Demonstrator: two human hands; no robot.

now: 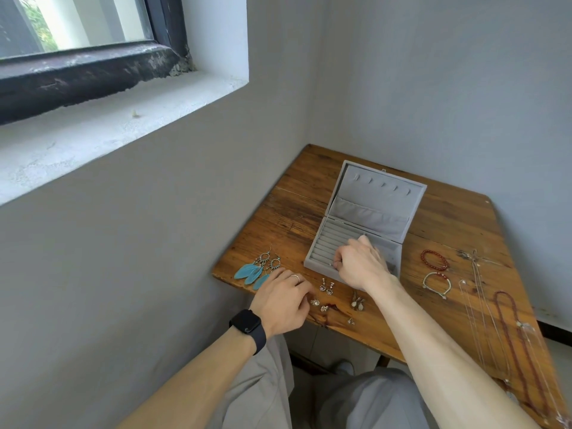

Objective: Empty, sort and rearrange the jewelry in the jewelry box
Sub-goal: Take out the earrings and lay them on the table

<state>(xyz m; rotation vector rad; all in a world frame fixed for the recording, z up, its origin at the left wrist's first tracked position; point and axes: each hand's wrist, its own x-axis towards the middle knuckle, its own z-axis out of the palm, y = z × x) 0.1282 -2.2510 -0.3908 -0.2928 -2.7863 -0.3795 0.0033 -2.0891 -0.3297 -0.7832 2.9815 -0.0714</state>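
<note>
Jewelry box sits open on our wooden table, lid tilted back. Our right hand is curled over the ring rows inside, and we honestly can't tell if it's pinching anything. Our left hand rests relaxed on the table by the small earrings, next to the blue feather earrings. 2 bracelets and some necklaces lie right of the box.

An open grey jewelry box sits on a wooden table, the right hand curled over its ring rows. From the box: blue feather earrings at 9 o'clock, small earrings and the resting left hand at 7 o'clock, two bracelets at 3 o'clock.
</note>
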